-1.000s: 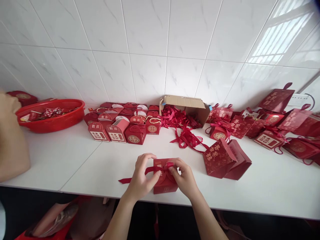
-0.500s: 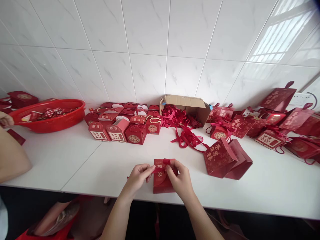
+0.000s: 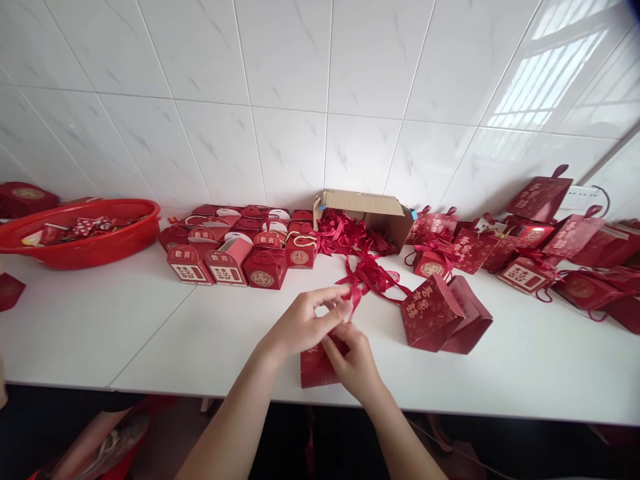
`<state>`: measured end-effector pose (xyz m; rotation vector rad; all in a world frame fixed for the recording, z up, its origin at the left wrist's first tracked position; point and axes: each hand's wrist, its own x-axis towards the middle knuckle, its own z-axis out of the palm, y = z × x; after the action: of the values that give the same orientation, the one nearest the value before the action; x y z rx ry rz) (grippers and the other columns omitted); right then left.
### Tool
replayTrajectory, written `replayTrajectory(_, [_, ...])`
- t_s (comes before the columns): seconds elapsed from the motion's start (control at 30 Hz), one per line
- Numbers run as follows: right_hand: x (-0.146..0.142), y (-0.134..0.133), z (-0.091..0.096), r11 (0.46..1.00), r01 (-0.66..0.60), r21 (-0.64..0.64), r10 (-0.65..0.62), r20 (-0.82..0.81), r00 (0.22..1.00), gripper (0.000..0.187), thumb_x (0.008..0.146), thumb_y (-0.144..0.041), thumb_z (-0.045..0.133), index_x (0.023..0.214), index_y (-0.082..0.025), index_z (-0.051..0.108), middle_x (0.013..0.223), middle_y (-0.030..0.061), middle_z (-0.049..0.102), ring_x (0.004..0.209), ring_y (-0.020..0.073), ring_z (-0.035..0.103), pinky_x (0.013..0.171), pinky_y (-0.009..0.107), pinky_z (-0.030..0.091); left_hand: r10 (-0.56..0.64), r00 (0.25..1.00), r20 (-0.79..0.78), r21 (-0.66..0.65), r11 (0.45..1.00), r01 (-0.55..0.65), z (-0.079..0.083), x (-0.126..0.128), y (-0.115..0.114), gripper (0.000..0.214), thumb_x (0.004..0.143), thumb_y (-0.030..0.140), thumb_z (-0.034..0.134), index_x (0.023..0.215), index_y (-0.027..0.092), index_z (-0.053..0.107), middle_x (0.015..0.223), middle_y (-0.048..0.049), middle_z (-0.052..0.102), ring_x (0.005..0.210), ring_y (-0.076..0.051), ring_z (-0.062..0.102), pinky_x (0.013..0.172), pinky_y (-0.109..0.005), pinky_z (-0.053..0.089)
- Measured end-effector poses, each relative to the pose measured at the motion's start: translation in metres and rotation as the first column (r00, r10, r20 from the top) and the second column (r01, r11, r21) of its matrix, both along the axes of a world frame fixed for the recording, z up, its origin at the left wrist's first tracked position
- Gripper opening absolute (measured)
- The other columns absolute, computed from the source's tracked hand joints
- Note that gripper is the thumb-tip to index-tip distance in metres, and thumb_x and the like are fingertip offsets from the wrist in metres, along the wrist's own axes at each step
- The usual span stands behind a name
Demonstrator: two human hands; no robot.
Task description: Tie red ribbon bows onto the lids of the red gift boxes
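The left hand (image 3: 303,325) comes in from the lower left, forearm slanting across the near edge of the counter (image 3: 125,320). Its grip is pressed together, thumb and forefinger pinching a red ribbon (image 3: 356,295) just above the red gift box (image 3: 314,365). The right hand (image 3: 356,365) lies lower, partly under the left, knuckles up, its grip curled shut on the box's top and right side. The box sits at the near edge, about midway along, with two red paper bags (image 3: 440,313) standing just to its right.
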<state>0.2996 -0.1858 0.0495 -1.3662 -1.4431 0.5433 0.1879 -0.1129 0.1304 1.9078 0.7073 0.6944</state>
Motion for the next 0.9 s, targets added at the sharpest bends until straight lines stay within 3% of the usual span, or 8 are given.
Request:
replayTrajectory(0.07, [0.000, 0.002, -0.003, 0.999, 0.031, -0.012, -0.031, -0.015, 0.999, 0.030, 0.089, -0.030, 0.048, 0.062, -0.019, 0.054, 0.066, 0.0031, 0.056, 0.066, 0.0175, 0.046, 0.065, 0.030, 0.036, 0.048, 0.998, 0.031, 0.001, 0.999, -0.048, -0.009, -0.001, 0.007, 0.043, 0.089, 0.047, 0.047, 0.123, 0.023, 0.058, 0.119, -0.0089, 0.064, 0.111, -0.025, 0.058, 0.094, -0.037, 0.047])
replayTrajectory(0.13, [0.000, 0.003, -0.004, 0.999, 0.025, -0.020, -0.026, -0.042, 0.999, 0.032, 0.090, -0.031, 0.048, 0.060, -0.019, 0.052, 0.066, 0.0028, 0.055, 0.066, 0.0171, 0.046, 0.065, 0.030, 0.037, 0.092, 0.996, 0.012, -0.008, 0.996, -0.092, -0.020, -0.008, 0.009, 0.044, 0.091, 0.047, 0.042, 0.128, 0.024, 0.053, 0.121, -0.0092, 0.062, 0.111, -0.024, 0.059, 0.095, -0.038, 0.047])
replayTrajectory(0.27, [0.003, 0.002, -0.004, 0.999, -0.031, -0.016, 0.030, -0.100, 0.994, 0.024, 0.090, -0.029, 0.049, 0.071, -0.020, 0.060, 0.079, 0.0042, 0.062, 0.079, 0.0188, 0.053, 0.073, 0.030, 0.040, 0.113, 0.987, -0.114, 0.090, 0.991, -0.103, -0.042, -0.031, -0.001, 0.033, 0.084, 0.042, 0.057, 0.111, 0.024, 0.063, 0.114, -0.0056, 0.066, 0.109, -0.024, 0.059, 0.096, -0.036, 0.047])
replayTrajectory(0.37, [0.003, 0.001, -0.004, 0.999, -0.017, -0.032, 0.012, -0.150, 0.989, 0.017, 0.089, -0.030, 0.051, 0.079, -0.020, 0.061, 0.079, 0.0038, 0.063, 0.076, 0.0178, 0.055, 0.070, 0.029, 0.042, 0.144, 0.987, -0.069, 0.141, 0.981, -0.133, -0.053, -0.038, -0.008, 0.023, 0.084, 0.036, 0.059, 0.101, 0.024, 0.066, 0.105, -0.0039, 0.069, 0.100, -0.022, 0.063, 0.090, -0.033, 0.050])
replayTrajectory(0.47, [0.000, 0.001, -0.006, 0.999, 0.010, -0.034, -0.019, -0.273, 0.962, 0.013, 0.088, -0.032, 0.054, 0.087, -0.020, 0.053, 0.076, 0.0017, 0.062, 0.067, 0.0146, 0.055, 0.062, 0.026, 0.043, 0.192, 0.981, -0.003, 0.156, 0.969, -0.189, -0.060, -0.035, -0.010, 0.016, 0.086, 0.034, 0.056, 0.087, 0.021, 0.065, 0.097, -0.0045, 0.069, 0.095, -0.021, 0.063, 0.088, -0.033, 0.050])
replayTrajectory(0.6, [-0.004, 0.001, -0.010, 0.999, 0.034, 0.003, -0.030, -0.386, 0.922, 0.020, 0.087, -0.033, 0.055, 0.090, -0.022, 0.039, 0.074, -0.0016, 0.059, 0.062, 0.0124, 0.054, 0.058, 0.023, 0.043, 0.220, 0.975, 0.018, 0.095, 0.971, -0.221, -0.065, -0.031, -0.013, 0.016, 0.087, 0.035, 0.055, 0.082, 0.020, 0.061, 0.097, -0.0046, 0.068, 0.099, -0.021, 0.063, 0.090, -0.033, 0.048])
replayTrajectory(0.9, [-0.007, 0.002, -0.016, 0.990, 0.128, 0.066, -0.107, -0.260, 0.960, 0.017, 0.088, -0.030, 0.052, 0.083, -0.022, 0.039, 0.072, -0.0019, 0.049, 0.063, 0.0117, 0.049, 0.059, 0.024, 0.042, 0.239, 0.970, 0.048, 0.109, 0.964, -0.243, -0.076, -0.029, -0.019, 0.014, 0.089, 0.032, 0.052, 0.081, 0.020, 0.056, 0.090, -0.0031, 0.065, 0.094, -0.019, 0.061, 0.086, -0.030, 0.047])
